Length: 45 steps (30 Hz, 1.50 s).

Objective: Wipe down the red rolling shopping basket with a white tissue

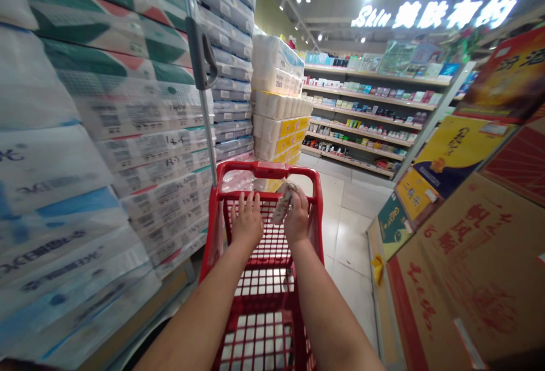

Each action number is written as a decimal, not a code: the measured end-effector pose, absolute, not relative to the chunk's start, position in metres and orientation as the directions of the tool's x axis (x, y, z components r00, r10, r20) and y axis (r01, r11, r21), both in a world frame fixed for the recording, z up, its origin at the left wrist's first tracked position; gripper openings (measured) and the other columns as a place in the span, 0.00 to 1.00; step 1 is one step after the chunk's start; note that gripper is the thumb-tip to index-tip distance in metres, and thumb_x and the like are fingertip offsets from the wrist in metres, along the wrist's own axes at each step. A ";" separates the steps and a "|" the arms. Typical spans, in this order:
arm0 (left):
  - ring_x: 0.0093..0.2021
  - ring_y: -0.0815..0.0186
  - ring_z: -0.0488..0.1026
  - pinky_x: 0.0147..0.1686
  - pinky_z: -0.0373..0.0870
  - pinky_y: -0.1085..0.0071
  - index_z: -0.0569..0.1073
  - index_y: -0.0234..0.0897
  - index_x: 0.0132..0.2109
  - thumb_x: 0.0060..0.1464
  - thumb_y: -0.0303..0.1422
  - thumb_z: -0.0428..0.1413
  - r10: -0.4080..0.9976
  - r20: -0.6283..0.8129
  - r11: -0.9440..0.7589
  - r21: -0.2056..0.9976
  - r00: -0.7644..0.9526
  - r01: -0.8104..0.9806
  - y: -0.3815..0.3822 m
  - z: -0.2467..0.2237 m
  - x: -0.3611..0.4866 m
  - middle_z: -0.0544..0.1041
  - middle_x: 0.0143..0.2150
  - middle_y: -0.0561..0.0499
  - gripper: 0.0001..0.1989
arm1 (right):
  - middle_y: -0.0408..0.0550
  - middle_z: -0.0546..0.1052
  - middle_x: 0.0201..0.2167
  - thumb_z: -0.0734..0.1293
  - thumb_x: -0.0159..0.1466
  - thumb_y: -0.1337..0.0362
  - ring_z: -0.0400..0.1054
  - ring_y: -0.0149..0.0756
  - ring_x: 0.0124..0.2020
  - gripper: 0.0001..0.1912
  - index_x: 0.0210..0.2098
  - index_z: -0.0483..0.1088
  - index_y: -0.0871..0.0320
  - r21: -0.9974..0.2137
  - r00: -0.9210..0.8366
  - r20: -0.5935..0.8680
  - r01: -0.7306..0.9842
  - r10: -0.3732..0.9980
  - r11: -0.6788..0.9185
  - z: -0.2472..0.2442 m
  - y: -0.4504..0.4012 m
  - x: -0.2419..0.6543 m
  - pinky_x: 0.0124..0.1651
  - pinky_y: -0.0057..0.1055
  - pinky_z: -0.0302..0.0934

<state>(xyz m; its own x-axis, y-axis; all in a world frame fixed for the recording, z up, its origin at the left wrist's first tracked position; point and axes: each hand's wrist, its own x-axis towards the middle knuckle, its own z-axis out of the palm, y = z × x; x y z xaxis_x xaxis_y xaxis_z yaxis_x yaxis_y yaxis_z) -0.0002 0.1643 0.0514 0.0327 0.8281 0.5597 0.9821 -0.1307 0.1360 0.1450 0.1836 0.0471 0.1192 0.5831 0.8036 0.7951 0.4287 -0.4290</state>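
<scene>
A red plastic shopping basket (269, 167) of open grid stands in front of me, its long metal pull handle (198, 53) raised at the far left corner. My left hand (247, 224) reaches over the basket near its far rim, palm down with fingers stretched apart and nothing in them. Beside it, my right hand (297, 217) grips a small, soft-looking, pale grey-beige patterned bundle (281, 206) near the far right corner. Its exact kind is unclear. Through the grid below both arms, white floor shows.
Tall stacks of wrapped tissue packs (140, 98) line the left side, with toilet-roll packs (279, 104) beyond. Printed cartons (464, 269) are piled close on the right. Shelves of small boxed goods (366, 109) stand at the back, past a tiled floor (344, 234).
</scene>
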 end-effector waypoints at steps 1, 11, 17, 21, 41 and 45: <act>0.71 0.50 0.44 0.66 0.47 0.47 0.56 0.32 0.68 0.57 0.30 0.46 0.826 0.563 -0.129 0.135 0.031 0.982 0.165 0.051 0.000 0.55 0.70 0.44 0.31 | 0.53 0.59 0.66 0.55 0.62 0.74 0.48 0.40 0.68 0.31 0.64 0.59 0.59 -0.403 0.079 0.769 0.830 0.635 0.385 0.046 0.183 0.143 0.66 0.41 0.51; 0.70 0.50 0.45 0.65 0.50 0.46 0.56 0.34 0.67 0.57 0.30 0.46 0.836 0.548 -0.129 0.145 0.029 0.981 0.165 0.053 -0.001 0.56 0.70 0.44 0.31 | 0.43 0.58 0.67 0.55 0.61 0.75 0.41 0.42 0.70 0.36 0.67 0.51 0.48 -0.374 0.038 0.480 0.913 0.876 0.165 0.063 0.179 0.138 0.67 0.56 0.34; 0.70 0.49 0.45 0.64 0.53 0.47 0.55 0.33 0.68 0.57 0.29 0.46 0.848 0.529 -0.116 0.145 0.022 0.983 0.164 0.054 0.001 0.55 0.70 0.43 0.31 | 0.41 0.62 0.65 0.57 0.64 0.71 0.45 0.41 0.68 0.30 0.63 0.58 0.44 -0.366 -0.005 0.491 0.906 0.871 0.211 0.066 0.178 0.143 0.67 0.53 0.33; 0.70 0.49 0.44 0.63 0.54 0.47 0.55 0.33 0.68 0.57 0.30 0.46 0.849 0.527 -0.121 0.131 0.035 0.984 0.164 0.055 0.001 0.54 0.70 0.44 0.31 | 0.42 0.68 0.60 0.56 0.66 0.70 0.50 0.42 0.66 0.25 0.59 0.65 0.46 -0.392 0.123 0.554 0.911 0.824 0.128 0.067 0.178 0.153 0.67 0.50 0.35; 0.71 0.49 0.44 0.63 0.56 0.48 0.55 0.32 0.68 0.56 0.29 0.46 0.850 0.525 -0.131 0.124 0.047 0.984 0.166 0.053 0.000 0.54 0.71 0.44 0.32 | 0.49 0.71 0.57 0.61 0.55 0.76 0.59 0.40 0.61 0.28 0.54 0.70 0.57 -0.479 0.107 0.697 0.806 0.709 0.349 0.052 0.191 0.163 0.64 0.37 0.52; 0.70 0.48 0.44 0.63 0.58 0.48 0.55 0.32 0.68 0.57 0.29 0.46 0.847 0.529 -0.134 0.131 0.045 0.982 0.167 0.054 0.001 0.54 0.70 0.43 0.31 | 0.53 0.69 0.59 0.59 0.56 0.77 0.54 0.42 0.64 0.28 0.55 0.70 0.61 -0.491 0.177 0.713 0.817 0.679 0.303 0.050 0.192 0.160 0.66 0.40 0.50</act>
